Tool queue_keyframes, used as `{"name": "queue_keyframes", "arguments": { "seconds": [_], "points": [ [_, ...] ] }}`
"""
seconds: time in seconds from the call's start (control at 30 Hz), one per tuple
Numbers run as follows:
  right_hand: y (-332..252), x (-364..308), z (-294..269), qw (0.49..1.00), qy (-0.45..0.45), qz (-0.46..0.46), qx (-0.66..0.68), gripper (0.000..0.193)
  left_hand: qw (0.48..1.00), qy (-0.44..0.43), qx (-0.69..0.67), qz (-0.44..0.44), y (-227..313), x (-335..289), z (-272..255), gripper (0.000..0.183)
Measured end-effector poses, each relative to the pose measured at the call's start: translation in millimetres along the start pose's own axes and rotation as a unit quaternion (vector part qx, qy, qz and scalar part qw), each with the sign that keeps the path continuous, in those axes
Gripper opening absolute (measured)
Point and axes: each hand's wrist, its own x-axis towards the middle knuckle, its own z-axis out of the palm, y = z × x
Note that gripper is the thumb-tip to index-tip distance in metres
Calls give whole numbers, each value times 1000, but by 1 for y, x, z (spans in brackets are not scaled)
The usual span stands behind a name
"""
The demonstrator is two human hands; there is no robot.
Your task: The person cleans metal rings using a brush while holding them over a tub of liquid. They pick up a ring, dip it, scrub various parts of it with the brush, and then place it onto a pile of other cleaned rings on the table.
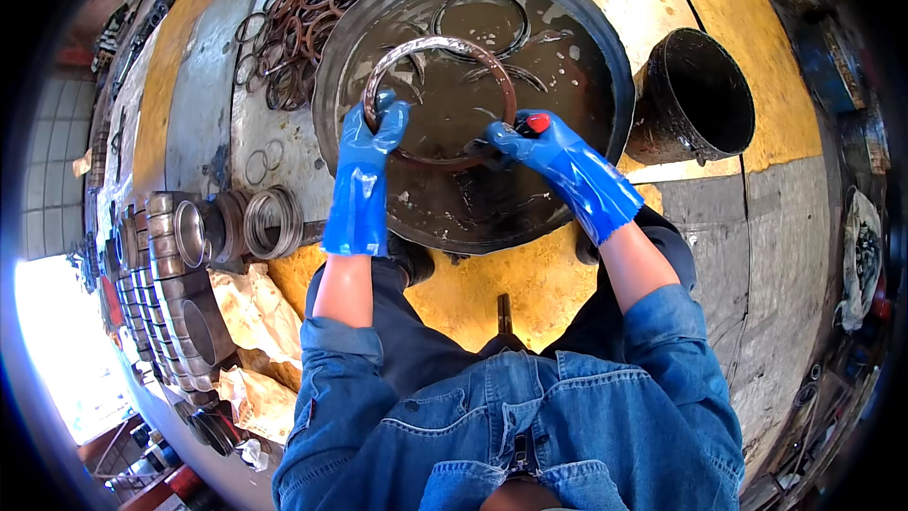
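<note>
Both my hands wear blue rubber gloves and hold a brown, wet metal ring (437, 43) over a wide round basin (330, 85) of murky liquid. My left hand (374, 128) is closed round the ring's left side, the thumb on its inner edge. On the right side, my right hand (539, 144) grips the ring with bent fingers. A small red thing (538, 122) shows at that hand; its kind and whether it is held cannot be made out. More rings (482, 24) lie partly sunk in the basin's liquid.
A heap of rusty rings (326, 5) lies beyond the basin on the left. To the right stands a dark bucket (653, 118). Cleaner metal rings (272, 222) and rows of stacked rings (170, 270) are at my left, beside brown paper (255, 308).
</note>
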Motion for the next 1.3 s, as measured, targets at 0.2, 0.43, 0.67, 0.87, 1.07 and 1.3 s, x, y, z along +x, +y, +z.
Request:
{"name": "queue_keyframes", "arguments": {
  "seconds": [0.2,0.43,0.67,0.87,1.07,1.3],
  "points": [
    [3,-3,-13,896,71,-211,-385,29,926,-55,231,292,37,-19,26,45],
    [1,-4,-2,964,162,-74,-196,29,979,-131,90,-129,56,-31,24,30],
    [-13,-12,-8,957,87,-214,-178,22,990,-7,-5,-142,60,-30,17,31],
    [-11,4,5,868,145,-356,-315,25,986,-34,-5,-164,65,-35,25,31],
    [13,4,27,992,63,-39,-98,21,989,-38,-48,-134,67,-36,36,27],
    [6,-20,52,945,-17,44,323,29,991,-23,-66,-116,48,-40,45,26]
  ]
}}
